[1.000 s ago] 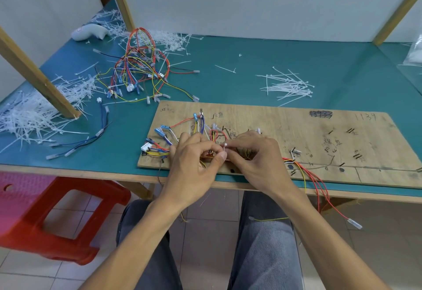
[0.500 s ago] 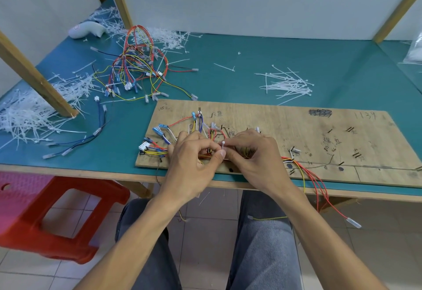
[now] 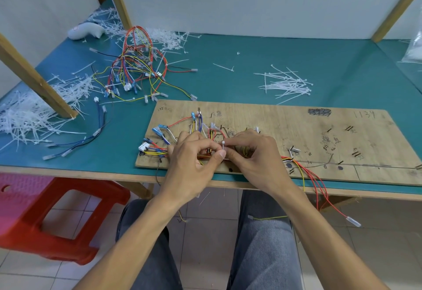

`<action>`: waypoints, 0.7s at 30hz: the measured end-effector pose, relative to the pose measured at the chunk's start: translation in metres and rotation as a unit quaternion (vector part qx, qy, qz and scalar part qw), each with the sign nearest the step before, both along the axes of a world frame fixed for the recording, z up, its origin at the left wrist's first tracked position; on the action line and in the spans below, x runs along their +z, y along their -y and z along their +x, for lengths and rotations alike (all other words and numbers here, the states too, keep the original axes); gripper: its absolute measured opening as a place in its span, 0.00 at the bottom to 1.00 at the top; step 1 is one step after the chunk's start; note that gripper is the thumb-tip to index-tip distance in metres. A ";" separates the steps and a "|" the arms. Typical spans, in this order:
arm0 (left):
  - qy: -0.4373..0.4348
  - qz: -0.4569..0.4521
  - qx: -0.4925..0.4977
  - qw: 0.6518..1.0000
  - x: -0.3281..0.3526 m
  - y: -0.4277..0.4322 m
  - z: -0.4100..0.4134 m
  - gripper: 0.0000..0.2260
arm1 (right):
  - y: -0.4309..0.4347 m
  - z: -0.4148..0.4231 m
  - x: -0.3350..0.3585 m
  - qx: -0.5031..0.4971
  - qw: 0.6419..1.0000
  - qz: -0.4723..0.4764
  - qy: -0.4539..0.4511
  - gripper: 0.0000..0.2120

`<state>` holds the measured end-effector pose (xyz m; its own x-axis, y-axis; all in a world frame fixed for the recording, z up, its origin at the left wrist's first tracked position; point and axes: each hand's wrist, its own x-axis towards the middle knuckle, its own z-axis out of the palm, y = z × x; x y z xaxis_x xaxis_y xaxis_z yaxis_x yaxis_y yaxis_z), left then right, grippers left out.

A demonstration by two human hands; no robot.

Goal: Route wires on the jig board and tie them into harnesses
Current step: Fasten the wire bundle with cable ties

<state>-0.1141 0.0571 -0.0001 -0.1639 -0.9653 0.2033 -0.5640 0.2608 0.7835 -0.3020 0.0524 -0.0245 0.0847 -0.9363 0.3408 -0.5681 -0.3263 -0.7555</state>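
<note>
The jig board [image 3: 319,134] lies along the near side of the desk [image 3: 239,61], its front edge just inside the desk's wooden lip. Both my hands work over its left part, close to that front edge. To the right of my right wrist, red and yellow wires [image 3: 317,182] spill off the board and hang past the desk's edge. The board's right part shows only pen marks and a few pegs. Behind the board there is open green surface between a heap of finished harnesses [image 3: 137,70] at the far left and a loose pile of white ties [image 3: 285,84]. A slanted wooden post [image 3: 38,79] stands to the left, amid tie scraps [image 3: 27,118].

My left hand [image 3: 189,166] and right hand [image 3: 255,155] meet over the routed wire bundle [image 3: 157,150]. The fingers [image 3: 221,154] of both are curled in tight, and their tips pinch a white cable tie [image 3: 223,144] whose head stands up between them.
</note>
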 end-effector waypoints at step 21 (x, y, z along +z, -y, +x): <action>-0.021 0.020 0.015 0.999 -0.004 0.005 0.002 0.04 | -0.003 -0.002 0.002 0.044 0.997 -0.011 -0.064 0.04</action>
